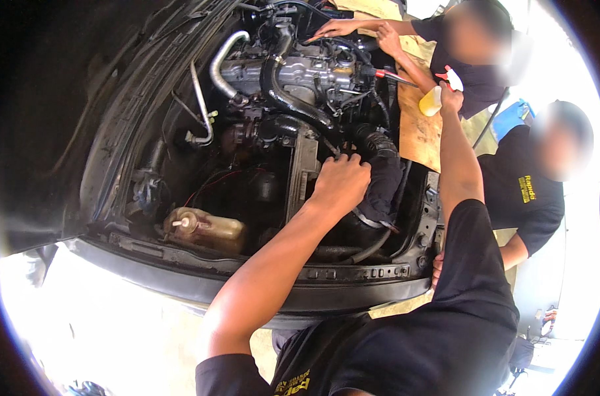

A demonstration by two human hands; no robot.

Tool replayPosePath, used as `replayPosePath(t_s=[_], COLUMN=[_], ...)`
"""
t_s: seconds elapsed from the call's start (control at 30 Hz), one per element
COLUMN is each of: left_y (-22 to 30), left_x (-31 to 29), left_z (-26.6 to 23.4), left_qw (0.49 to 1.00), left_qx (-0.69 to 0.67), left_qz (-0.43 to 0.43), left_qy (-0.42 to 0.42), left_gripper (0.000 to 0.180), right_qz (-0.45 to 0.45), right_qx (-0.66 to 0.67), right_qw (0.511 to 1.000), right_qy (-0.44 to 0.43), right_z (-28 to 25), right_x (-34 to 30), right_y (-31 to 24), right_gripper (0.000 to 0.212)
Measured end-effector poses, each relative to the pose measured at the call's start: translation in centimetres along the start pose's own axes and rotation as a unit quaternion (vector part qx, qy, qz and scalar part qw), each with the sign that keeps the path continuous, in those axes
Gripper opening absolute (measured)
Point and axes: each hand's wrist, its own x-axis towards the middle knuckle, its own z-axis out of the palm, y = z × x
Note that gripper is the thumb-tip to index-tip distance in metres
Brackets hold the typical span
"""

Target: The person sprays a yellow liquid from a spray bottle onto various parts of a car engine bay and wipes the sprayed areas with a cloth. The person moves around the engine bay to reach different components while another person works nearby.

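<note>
Clasping a spray bottle, my right hand hovers beyond the engine bay's right edge. My left hand curls inside, grip unclear.

Showing yellow in the rounded plastic spray bottle, carrying red and white on its trigger head. Wearing dull silver-grey across the bulky metal engine, brighter silver along the bent metal pipe, glossy black over the curved rubber hose. Displaying milky tan with brown blotches on the squat plastic reservoir, light brown with darker mottling on the flat board, plain black with yellow lettering on the short-sleeved fabric shirt.
</note>
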Motion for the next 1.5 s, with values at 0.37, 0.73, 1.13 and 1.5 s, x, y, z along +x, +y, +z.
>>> replayPosePath(t_s=[0.37,0.73,1.13,1.5], left_y=[-0.8,4.0,2.4,-1.5], left_x=[1.3,-1.4,-18.1,-30.0], left_z=[-2.5,-4.6,-11.6,-13.4], left_qw=[0.992,0.905,0.743,0.817], left_qx=[-0.032,-0.331,-0.669,-0.571], left_qz=[-0.035,0.074,0.020,-0.040], left_qy=[0.113,0.256,0.011,0.067], left_gripper=[0.032,0.128,0.137,0.135], right_qz=[-0.178,-0.245,-0.167,0.001], right_qx=[-0.013,0.237,0.105,0.230], right_qw=[0.983,0.928,0.878,0.891], right_qy=[0.033,-0.151,-0.437,-0.392], right_z=[-5.9,-16.5,-29.5,-27.5], right_x=[-14.1,-37.1,-51.5,-64.6], right_y=[-12.2,-19.2,-23.1,-23.7], right_gripper=[0.042,0.026,0.057,0.040])
